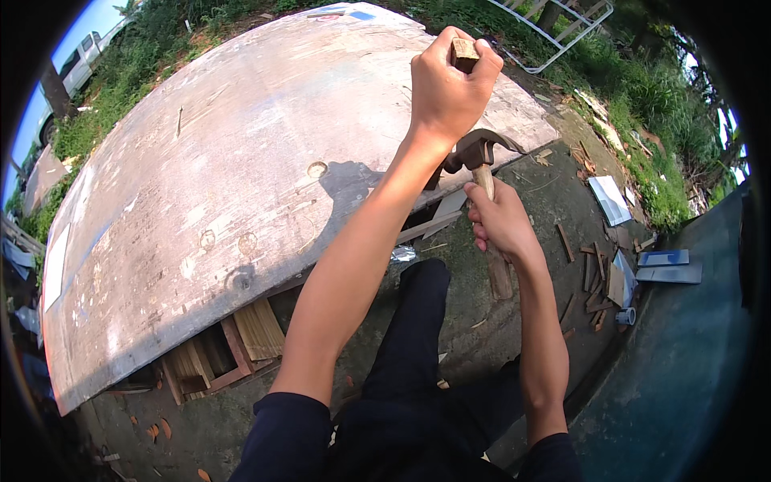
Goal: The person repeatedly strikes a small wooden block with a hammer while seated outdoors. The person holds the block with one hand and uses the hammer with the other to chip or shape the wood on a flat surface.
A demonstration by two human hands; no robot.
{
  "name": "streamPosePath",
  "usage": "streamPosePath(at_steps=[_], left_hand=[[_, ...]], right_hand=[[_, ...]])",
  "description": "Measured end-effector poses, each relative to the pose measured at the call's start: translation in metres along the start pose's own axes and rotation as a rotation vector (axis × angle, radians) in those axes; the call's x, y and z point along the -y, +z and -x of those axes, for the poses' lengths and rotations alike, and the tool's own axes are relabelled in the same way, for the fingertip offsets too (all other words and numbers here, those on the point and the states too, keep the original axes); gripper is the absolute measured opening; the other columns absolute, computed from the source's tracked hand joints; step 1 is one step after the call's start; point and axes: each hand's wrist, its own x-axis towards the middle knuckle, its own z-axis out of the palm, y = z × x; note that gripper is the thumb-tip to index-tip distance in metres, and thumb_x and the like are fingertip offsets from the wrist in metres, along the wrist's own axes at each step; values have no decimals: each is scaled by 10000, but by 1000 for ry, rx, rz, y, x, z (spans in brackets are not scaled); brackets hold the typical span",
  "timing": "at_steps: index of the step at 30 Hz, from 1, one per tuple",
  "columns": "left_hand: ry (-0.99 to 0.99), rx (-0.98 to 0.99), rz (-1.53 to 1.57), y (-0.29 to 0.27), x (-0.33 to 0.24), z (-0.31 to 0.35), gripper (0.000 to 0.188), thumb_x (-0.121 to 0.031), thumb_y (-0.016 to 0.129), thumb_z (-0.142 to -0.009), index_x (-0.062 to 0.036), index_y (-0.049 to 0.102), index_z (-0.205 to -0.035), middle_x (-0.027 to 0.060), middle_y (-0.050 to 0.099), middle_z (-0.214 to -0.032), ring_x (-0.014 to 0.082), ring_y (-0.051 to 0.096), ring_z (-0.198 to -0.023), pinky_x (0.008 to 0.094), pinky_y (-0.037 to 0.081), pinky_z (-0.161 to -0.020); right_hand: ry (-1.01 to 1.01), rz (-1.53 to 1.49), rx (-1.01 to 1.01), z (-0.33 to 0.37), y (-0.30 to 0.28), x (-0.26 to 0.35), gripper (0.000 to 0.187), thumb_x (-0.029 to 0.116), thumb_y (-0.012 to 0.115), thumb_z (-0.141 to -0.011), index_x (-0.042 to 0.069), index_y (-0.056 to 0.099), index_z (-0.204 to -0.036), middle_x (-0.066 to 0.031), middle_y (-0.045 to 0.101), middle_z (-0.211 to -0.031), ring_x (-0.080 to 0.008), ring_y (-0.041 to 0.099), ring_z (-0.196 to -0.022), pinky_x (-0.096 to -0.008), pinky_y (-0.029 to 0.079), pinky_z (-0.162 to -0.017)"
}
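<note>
My left hand (454, 88) is raised over the far right part of a worn wooden tabletop (241, 153). Its fingers are wrapped round a piece of wood (464, 53), of which only the squared end shows. Lower and to the right, my right hand (501, 215) grips the wooden handle of a claw hammer (500, 277). The dark metal head is up beside my left wrist, its claw curving to the right. My left forearm passes close to the head's left side. Whether the wood touches the tabletop cannot be made out.
Under the near edge of the tabletop are wooden slats (255, 331). Scrap wood strips (596, 277), a grey pipe piece (626, 316) and a white sheet (610, 201) lie on the ground at right, by a green wall (666, 361). A white metal frame (562, 44) stands at the back.
</note>
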Motion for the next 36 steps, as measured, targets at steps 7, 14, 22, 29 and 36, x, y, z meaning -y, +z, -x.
streamPosePath(at_steps=[7,14,22,29,36], left_hand=[[-282,-13,318,-52,1,-8,229,-156,583,-946,-41,504,-765,-19,475,-541,61,460,-457,265,390,-428],[-495,-362,297,-132,-7,13,184,-209,482,-931,-110,404,-797,24,391,-612,146,415,-522,350,430,-543],[-855,-241,-398,-243,-1,67,248,-263,622,-914,-54,594,-1044,69,572,-961,168,528,-908,344,414,-871],[-428,518,-860,-207,-9,87,563,-380,770,-816,-81,569,-1249,169,533,-1232,321,526,-1144,447,393,-1024],[-310,920,-728,-137,13,87,477,-408,823,-717,-99,706,-1061,88,616,-1041,293,571,-1043,413,473,-899]], right_hand=[[10,-145,40,4,-1,-4,234,275,562,-990,59,472,-985,10,441,-636,-59,397,-412,-256,373,-354],[33,-218,41,1,8,-10,266,299,537,-1001,46,476,-1057,8,437,-648,-66,407,-434,-260,383,-367],[4,-172,85,2,16,-3,307,317,547,-999,42,463,-1105,13,442,-663,-65,420,-453,-254,390,-376],[-74,20,25,3,16,5,304,311,541,-1003,9,508,-1009,2,476,-668,-78,479,-467,-267,414,-387],[-120,182,-2,12,6,10,337,332,542,-1001,-4,525,-989,-11,503,-653,-92,499,-452,-280,430,-400]])
